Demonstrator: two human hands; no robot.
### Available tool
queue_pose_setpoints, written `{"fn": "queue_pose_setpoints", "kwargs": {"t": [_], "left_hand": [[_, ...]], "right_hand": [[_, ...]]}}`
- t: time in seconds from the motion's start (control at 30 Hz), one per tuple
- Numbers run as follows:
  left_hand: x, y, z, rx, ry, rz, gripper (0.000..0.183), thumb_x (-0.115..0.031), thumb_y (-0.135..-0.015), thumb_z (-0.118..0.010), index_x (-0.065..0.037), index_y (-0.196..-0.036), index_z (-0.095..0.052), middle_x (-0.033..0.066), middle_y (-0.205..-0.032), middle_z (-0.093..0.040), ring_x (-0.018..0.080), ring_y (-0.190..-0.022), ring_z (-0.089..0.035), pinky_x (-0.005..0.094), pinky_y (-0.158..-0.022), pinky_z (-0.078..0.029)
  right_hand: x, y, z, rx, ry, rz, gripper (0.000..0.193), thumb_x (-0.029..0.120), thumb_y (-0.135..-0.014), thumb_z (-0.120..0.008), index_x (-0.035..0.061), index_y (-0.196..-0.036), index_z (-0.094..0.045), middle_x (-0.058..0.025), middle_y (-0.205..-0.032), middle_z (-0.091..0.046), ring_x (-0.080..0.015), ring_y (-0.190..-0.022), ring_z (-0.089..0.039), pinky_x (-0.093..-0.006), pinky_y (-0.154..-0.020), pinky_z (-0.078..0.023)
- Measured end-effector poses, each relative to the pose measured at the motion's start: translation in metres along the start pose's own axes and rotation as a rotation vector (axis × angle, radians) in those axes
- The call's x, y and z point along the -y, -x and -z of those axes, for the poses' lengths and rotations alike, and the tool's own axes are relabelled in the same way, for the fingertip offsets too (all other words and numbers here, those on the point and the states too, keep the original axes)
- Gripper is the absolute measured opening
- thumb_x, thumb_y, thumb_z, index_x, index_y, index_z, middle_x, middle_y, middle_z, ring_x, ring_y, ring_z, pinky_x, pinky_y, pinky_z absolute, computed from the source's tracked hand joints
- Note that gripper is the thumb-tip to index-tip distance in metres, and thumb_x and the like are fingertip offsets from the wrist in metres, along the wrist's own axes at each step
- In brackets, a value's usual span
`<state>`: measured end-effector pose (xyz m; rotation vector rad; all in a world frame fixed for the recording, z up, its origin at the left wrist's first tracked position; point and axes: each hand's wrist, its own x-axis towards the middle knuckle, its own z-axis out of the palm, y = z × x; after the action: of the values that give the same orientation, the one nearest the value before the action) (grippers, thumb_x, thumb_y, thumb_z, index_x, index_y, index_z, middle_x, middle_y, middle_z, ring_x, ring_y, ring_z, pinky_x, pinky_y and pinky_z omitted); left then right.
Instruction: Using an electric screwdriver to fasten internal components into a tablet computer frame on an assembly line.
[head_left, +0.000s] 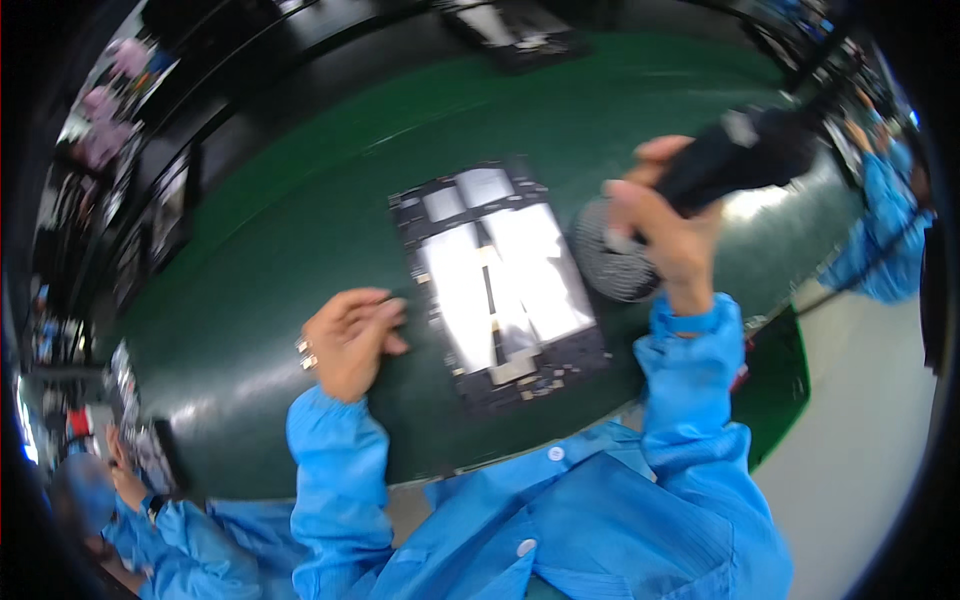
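Observation:
A tablet-like device [508, 350] lies with its inside up on the green bench, showing two long bright silvery panels and a black frame with small parts. My right hand [680, 240], blurred by motion, is closed round a thick black tool that looks like an electric screwdriver [735, 160]. Below and beside that hand stands a round grey, ridged dish [610, 265], partly covered by the fingers. Left of the device, apart from it, my left hand [350, 335] has its fingers curled in. Whatever it may hold is hidden. Small gold-coloured pieces [306, 354] show at its outer side.
The green bench top [250, 300] curves round me. Black racks with parts [160, 220] line its far left side, and another device [515, 35] lies at the back. Co-workers in blue sit at the lower left [190, 540] and far right [880, 240]. A green bin [785, 400] stands right.

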<state>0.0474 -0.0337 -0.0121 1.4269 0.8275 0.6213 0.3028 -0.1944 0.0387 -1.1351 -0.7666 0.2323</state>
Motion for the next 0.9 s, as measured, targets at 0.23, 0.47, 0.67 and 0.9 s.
{"fn": "queue_pose_setpoints", "kwargs": {"t": [0.23,0.47,0.67,0.9], "left_hand": [[0.005,0.003,0.000,0.028,0.082,-0.020,0.022,-0.001,-0.083,-0.065,0.007,-0.103,-0.060,0.0142,-0.087,-0.067,0.0184,-0.072,-0.068,0.0238,-0.061,-0.055],[0.012,-0.001,0.004,0.031,0.084,-0.093,0.016,-0.003,-0.084,-0.064,0.006,-0.097,-0.062,0.0145,-0.086,-0.068,0.0177,-0.073,-0.068,0.0236,-0.064,-0.054],[0.014,-0.005,0.013,-0.056,-0.044,-0.112,0.014,-0.001,-0.084,-0.064,0.008,-0.094,-0.063,0.0129,-0.084,-0.068,0.0165,-0.074,-0.067,0.0233,-0.066,-0.054],[0.010,-0.004,0.014,-0.101,-0.143,-0.290,0.013,0.005,-0.072,-0.070,0.005,-0.084,-0.067,0.0118,-0.078,-0.067,0.0186,-0.072,-0.068,0.0261,-0.064,-0.055]], "right_hand": [[0.012,-0.001,-0.038,0.187,-0.128,0.156,0.037,-0.008,-0.073,-0.068,0.0011,-0.104,-0.050,-0.0053,-0.062,-0.057,-0.0119,-0.049,-0.055,-0.0238,-0.047,-0.044],[0.012,0.000,-0.098,0.318,-0.223,0.025,0.034,-0.005,-0.072,-0.072,-0.0012,-0.101,-0.054,-0.0040,-0.064,-0.060,-0.0088,-0.050,-0.056,-0.0207,-0.046,-0.043],[-0.003,-0.007,-0.144,0.503,-0.113,0.040,0.034,-0.009,-0.074,-0.068,-0.0021,-0.102,-0.051,-0.0063,-0.062,-0.059,-0.0107,-0.049,-0.056,-0.0237,-0.046,-0.045],[-0.022,-0.007,-0.163,0.483,-0.108,-0.019,0.031,-0.006,-0.074,-0.069,-0.0027,-0.101,-0.052,-0.0061,-0.060,-0.058,-0.0114,-0.049,-0.056,-0.0233,-0.047,-0.045]]}}
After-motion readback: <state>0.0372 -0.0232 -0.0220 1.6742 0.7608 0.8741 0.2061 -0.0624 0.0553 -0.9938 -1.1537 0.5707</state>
